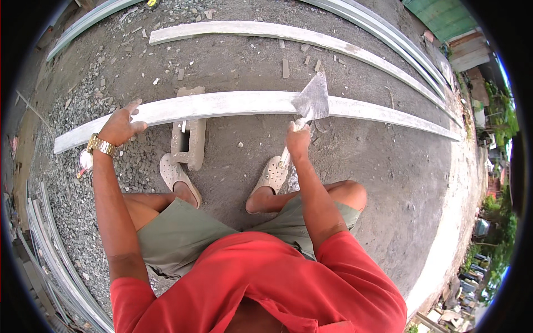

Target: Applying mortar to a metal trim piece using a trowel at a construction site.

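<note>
Plainly enough, the right hand [298,137] is closed round the handle of a triangular-bladed trowel [313,100], though most of that grip hides inside the fist. The blade overlaps a long white-coated bar [233,104]; from where I stand I can't make out the blade's underside or edge contact. The left hand [119,126] lies over the bar near its left end, thumb and forefinger apart; whether it clasps or merely steadies, I can't tell. Beneath the bar sits a hollow concrete block [197,141], its middle covered. A gold-toned wristwatch [102,146] partly masks some small white-and-red object [86,160]. Farther out, another pale bar [311,36] lies beyond, and a yellow item [151,3] is cut off at the top edge.
</note>
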